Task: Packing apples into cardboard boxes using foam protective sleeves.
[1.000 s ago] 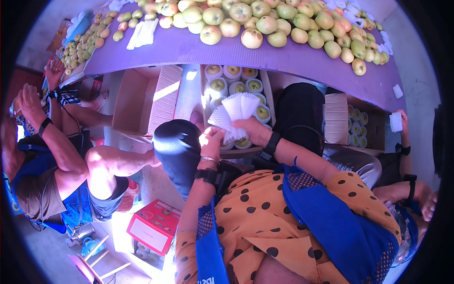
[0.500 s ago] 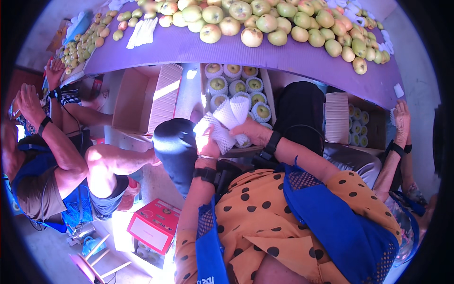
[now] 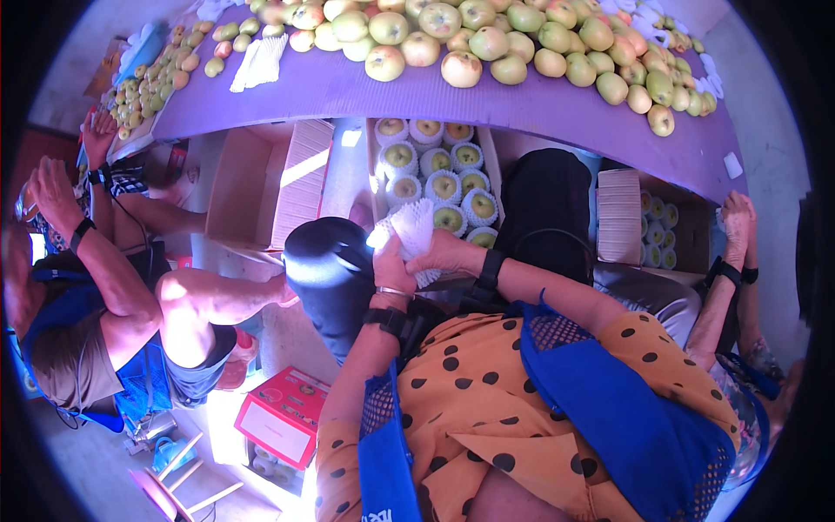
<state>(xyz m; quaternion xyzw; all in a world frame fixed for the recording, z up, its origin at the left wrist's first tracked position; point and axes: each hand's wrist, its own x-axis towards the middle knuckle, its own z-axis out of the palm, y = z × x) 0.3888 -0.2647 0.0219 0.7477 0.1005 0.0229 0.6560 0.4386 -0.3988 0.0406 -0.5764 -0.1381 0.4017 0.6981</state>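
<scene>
Leftmost, a co-worker (image 3: 74, 361) in a brown shirt is seen, one hand (image 3: 54, 193) raised. Next, an open carton (image 3: 239, 191) is placed below the edge of the purple table (image 3: 348, 96), on which many green and reddish apples (image 3: 461, 68) are heaped; lower, a red box (image 3: 283, 413) is seen near brightly lit floor (image 3: 224, 428). Centrally, white foam nets (image 3: 413, 224) are gripped by the left hand (image 3: 391, 268) and also by the right hand (image 3: 448, 252), before a box of net-wrapped apples (image 3: 444, 185). Rightward, wrapped apples are held in another carton (image 3: 619, 217), and the room is bounded by a pale wall (image 3: 758, 96).
</scene>
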